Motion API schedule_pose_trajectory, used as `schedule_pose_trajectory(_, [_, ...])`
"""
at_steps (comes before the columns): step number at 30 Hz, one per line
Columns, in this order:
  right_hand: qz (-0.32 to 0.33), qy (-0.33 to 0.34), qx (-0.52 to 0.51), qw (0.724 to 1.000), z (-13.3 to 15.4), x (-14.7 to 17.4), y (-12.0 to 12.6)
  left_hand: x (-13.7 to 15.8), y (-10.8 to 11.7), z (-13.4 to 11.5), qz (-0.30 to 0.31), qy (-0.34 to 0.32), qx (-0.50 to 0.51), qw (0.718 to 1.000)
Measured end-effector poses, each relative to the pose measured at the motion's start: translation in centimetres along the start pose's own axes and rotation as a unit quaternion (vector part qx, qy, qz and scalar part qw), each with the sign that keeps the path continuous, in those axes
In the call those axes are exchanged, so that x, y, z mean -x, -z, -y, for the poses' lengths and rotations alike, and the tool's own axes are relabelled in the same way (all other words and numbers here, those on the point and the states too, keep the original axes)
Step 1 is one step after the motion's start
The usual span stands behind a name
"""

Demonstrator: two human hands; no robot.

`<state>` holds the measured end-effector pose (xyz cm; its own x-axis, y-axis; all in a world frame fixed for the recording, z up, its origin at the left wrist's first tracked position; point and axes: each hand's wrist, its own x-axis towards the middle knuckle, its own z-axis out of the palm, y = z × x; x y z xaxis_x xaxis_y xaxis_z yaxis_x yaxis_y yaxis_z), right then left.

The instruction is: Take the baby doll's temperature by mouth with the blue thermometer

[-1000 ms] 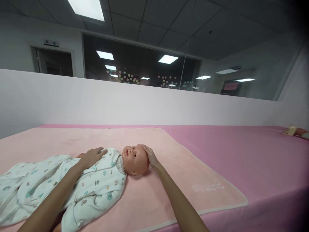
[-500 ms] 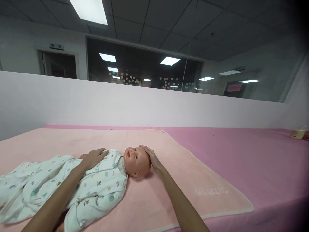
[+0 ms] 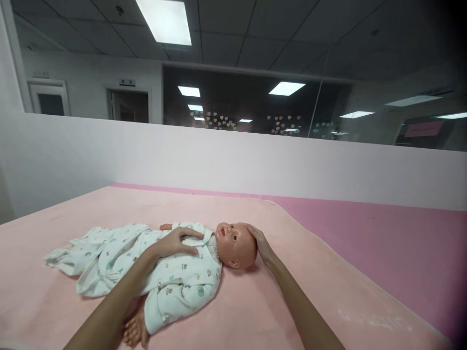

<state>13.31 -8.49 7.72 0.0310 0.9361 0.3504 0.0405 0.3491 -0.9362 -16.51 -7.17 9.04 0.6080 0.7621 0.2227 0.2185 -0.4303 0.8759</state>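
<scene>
A baby doll (image 3: pixel 236 247) lies on its back, its head to the right and its legs to the left. It wears a white patterned sleepsuit (image 3: pixel 182 274). My left hand (image 3: pixel 178 242) rests on the doll's chest, thumb and fingers spread apart. Against the crown of the doll's head lies my right hand (image 3: pixel 260 243), its fingers stretched out along the top. One doll hand (image 3: pixel 135 331) shows near my left forearm, and the other sticks out on the far side.
Under the doll is a peach blanket (image 3: pixel 292 287) with pale lettering at its right. Pink cloth (image 3: pixel 383 238) covers the surface beyond it. A low white wall (image 3: pixel 255 163) runs along the back, with a glass pane above it.
The view has turned left, so the doll and both arms appear further right. My left hand has shifted slightly along the chest, its thumb now spread out. My right hand stays on the head.
</scene>
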Motion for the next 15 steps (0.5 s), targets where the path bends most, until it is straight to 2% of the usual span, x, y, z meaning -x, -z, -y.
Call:
schedule_pose_trajectory(2, [-0.048, -0.003, -0.003, 0.999, 1.1, -0.2, 0.5, 0.3, -0.4, -0.4, -0.035, 0.013, -0.054, 0.998])
schedule_pose_trajectory(4, [-0.101, 0.04, -0.014, 0.994, 2.9, 0.2, 0.3, 0.1, -0.4, -0.2, -0.114, 0.018, -0.029, 0.993])
schedule_pose_trajectory(6, [-0.063, 0.116, -0.001, 0.991, 4.9, 1.2, -1.6, -0.3, -0.2, 0.3, -0.189, 0.021, 0.046, 0.981])
schedule_pose_trajectory(7, [-0.012, 0.125, 0.031, 0.992, 5.8, 1.8, -3.2, -0.5, 0.0, 0.6, -0.216, 0.025, 0.089, 0.972])
schedule_pose_trajectory(8, [0.055, 0.091, 0.072, 0.992, 6.3, 2.5, -5.2, -0.7, 0.1, 0.8, -0.233, 0.029, 0.126, 0.964])
schedule_pose_trajectory(10, [0.163, 0.076, 0.207, 0.962, 6.5, 3.3, -9.7, -0.9, 0.3, 1.1, -0.238, 0.032, 0.169, 0.956])
schedule_pose_trajectory(11, [0.165, 0.101, 0.282, 0.94, 6.1, 3.3, -11.9, -0.9, 0.3, 1.1, -0.229, 0.028, 0.176, 0.957])
schedule_pose_trajectory(13, [0.103, 0.117, 0.358, 0.921, 4.9, 2.5, -15.3, -0.8, 0.2, 1.0, -0.204, 0.012, 0.189, 0.961])
schedule_pose_trajectory(15, [0.071, 0.115, 0.347, 0.928, 3.8, 1.2, -17.1, -0.7, 0.1, 0.8, -0.188, 0.006, 0.197, 0.962])
